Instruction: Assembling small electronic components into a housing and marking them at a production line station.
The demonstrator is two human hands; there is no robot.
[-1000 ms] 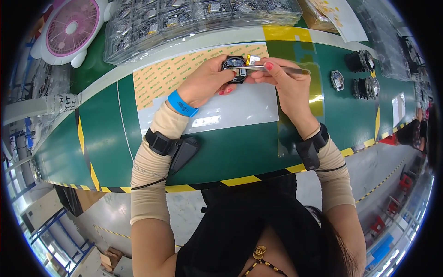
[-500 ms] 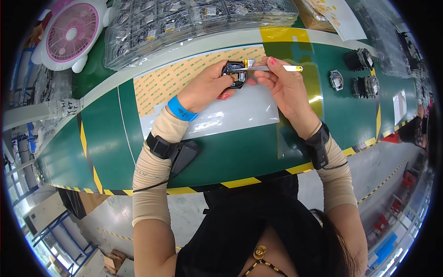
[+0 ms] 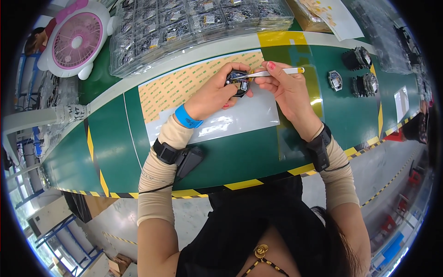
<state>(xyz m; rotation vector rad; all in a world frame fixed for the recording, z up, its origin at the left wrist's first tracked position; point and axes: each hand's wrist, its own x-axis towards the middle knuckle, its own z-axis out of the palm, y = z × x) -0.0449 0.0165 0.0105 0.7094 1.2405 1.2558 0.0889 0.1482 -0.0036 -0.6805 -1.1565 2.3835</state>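
Your left hand (image 3: pixel 213 94) is closed around a small round black part (image 3: pixel 237 82), fingers curled under it and thumb along its near edge; the part sits raised just above the worktop (image 3: pixel 115 152). Its open face shows small metal and blue bits inside; finer detail is too small to tell. Your right hand (image 3: pixel 287 87) pinches a pair of tweezers (image 3: pixel 272 72) between thumb and fingers, grip clenched on the shaft. The pale shaft has a yellow end pointing right, and its tip touches the top of the round part.

Below both hands lies a glossy white sheet (image 3: pixel 240 117), with a tan sheet (image 3: pixel 180 87) beside it to the upper left. The worktop is green with yellow-and-black striped edging (image 3: pixel 240 184). To the right, well apart from your hands, lie a few more round black parts (image 3: pixel 362 83). At the far edge sit clear trays (image 3: pixel 194 23) filled with small pieces. A pink and white desk fan (image 3: pixel 74 41) stands far left. Grey floor with yellow lines shows beyond the near edge.
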